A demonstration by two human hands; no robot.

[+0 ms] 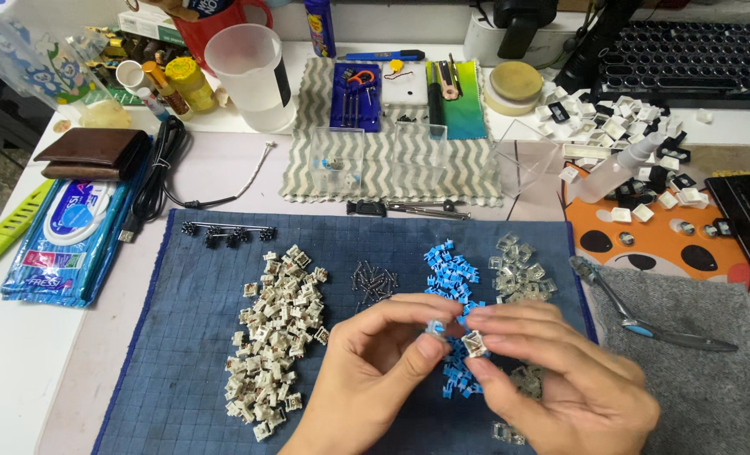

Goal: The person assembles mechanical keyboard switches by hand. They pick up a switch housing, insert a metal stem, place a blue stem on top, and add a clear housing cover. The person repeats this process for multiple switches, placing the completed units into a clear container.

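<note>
My left hand (375, 362) pinches a small blue switch stem (436, 326) between thumb and fingertips. My right hand (552, 371) holds a beige switch housing (474, 344) right beside it. Both hands hover over a dark blue mat (181, 371). On the mat lie a pile of beige switches (278, 337), a small heap of metal springs (373, 280), a pile of blue stems (452, 274) and clear switch tops (522, 270).
A brush-like tool (645, 316) lies on a grey cloth at right. Keycaps (636, 168) are scattered over an orange mat. A striped cloth (392, 173) holds small tools and clear boxes. A plastic jug (253, 76), wallet (93, 153) and wipes pack (72, 236) sit at left.
</note>
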